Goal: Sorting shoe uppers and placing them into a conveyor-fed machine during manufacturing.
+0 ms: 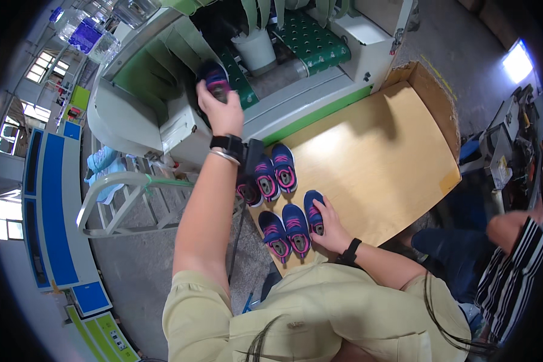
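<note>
My left hand [222, 113] is stretched forward and grips a navy sneaker with pink trim [213, 72] at the mouth of the machine, by the left green belt [242, 84]. On the wooden tabletop, my right hand [332, 227] is closed round another navy sneaker [312, 201], its thumb and fingers at the shoe's opening. Directly left of it stand two matching sneakers [295, 224] side by side. Several more sneakers [284, 161] form a row farther up the board, partly hidden by a dark block near my left wrist.
The machine [178, 130] has hanging strips, a white bucket [254, 51] and a right perforated green belt [314, 45]. Cardboard [434, 96] edges the wooden tabletop [380, 175]. A metal rack [127, 181] holds light-blue shoes [102, 160]. Another person in a striped sleeve [513, 271] is at right.
</note>
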A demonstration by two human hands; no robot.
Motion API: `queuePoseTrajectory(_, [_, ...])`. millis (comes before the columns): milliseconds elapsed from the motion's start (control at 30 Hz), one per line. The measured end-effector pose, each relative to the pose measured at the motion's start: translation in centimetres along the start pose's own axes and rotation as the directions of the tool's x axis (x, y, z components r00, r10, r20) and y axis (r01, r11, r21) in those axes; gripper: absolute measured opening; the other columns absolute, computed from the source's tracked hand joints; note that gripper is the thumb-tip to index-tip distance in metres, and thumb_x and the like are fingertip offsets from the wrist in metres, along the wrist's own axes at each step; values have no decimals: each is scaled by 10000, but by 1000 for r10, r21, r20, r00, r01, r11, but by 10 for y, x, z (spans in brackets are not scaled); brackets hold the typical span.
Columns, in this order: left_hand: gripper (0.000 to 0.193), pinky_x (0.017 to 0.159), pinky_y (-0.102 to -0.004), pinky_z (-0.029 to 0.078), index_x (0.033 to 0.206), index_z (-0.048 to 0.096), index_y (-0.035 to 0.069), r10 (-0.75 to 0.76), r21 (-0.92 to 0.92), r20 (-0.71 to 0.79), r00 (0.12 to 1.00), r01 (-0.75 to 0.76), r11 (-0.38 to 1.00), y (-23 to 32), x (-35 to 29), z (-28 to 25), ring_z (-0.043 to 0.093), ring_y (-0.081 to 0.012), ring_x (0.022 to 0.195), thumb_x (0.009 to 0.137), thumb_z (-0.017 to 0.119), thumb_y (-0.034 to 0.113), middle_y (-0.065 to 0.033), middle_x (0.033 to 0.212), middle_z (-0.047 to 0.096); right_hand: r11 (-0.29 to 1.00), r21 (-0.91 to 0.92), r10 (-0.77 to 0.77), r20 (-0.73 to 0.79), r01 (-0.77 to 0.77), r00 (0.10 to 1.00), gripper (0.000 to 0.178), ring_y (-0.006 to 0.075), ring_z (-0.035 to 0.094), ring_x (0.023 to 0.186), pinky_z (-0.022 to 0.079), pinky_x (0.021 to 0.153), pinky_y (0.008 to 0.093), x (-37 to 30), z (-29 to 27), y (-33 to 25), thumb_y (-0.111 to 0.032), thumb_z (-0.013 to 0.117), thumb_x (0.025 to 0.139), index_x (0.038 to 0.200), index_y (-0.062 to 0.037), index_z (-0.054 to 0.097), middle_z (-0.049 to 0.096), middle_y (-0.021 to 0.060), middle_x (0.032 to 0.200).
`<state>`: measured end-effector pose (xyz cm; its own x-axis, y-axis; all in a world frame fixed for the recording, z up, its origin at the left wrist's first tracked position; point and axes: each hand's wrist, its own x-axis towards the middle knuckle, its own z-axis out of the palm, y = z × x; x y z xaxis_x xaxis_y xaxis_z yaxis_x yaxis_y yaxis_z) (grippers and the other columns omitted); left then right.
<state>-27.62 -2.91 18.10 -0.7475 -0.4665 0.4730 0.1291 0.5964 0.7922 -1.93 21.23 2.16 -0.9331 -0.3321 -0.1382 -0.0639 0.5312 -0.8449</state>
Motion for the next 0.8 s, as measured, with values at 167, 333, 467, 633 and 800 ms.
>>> queuePoseTrajectory(167, [781, 1171, -428, 237, 1499, 250, -57, 69, -111, 74, 995, -61, 992, -15, -16, 3, 284, -410, 1422, 937, 652, 308, -286, 1528, 281, 862, 495, 184, -94, -114, 979, 772, 300, 481, 1283, 374, 1100, 390, 12, -36, 11, -5, 668, 744, 1436, -51, 329, 487, 195, 1328])
queuePoseTrajectory(333, [692, 1191, -447, 198, 1493, 302, -40, 98, 44, 494, 864, -137, 990, -9, -156, -52, 207, -421, 1466, 918, 627, 165, -269, 1581, 192, 811, 545, 42, -417, 213, 908, 555, 212, 528, 1205, 401, 1060, 342, 79, -119, -30, 35, 637, 806, 1316, -36, 428, 530, 133, 1283])
queuePoseTrajectory(467, [686, 1134, -514, 286, 1465, 415, 85, 65, 128, 898, 435, -400, 908, -24, -261, -85, 277, -436, 1429, 878, 652, 349, -245, 1551, 281, 773, 181, -325, -710, 608, 625, 471, 269, 490, 1299, 384, 1083, 368, 183, -186, -109, 2, 654, 853, 1286, -56, 478, 511, 175, 1378])
queuePoseTrajectory(633, [539, 1030, -477, 400, 1309, 593, 113, 144, 76, 928, 343, -553, 830, -28, -285, -74, 475, -336, 1313, 851, 654, 392, -129, 1372, 559, 893, -357, -447, -653, 272, 612, 659, 458, 386, 1362, 322, 1139, 521, 315, -207, -85, -148, 686, 868, 1451, -172, 381, 377, 230, 1498])
queuePoseTrajectory(800, [477, 1007, -462, 420, 1247, 635, 99, 143, 114, 901, 410, -541, 833, -37, -290, -75, 510, -330, 1280, 835, 651, 338, -107, 1349, 584, 927, -348, -366, -750, 142, 550, 716, 421, 358, 1377, 251, 1142, 560, 291, -175, -55, -275, 678, 867, 1496, -194, 345, 377, 208, 1492])
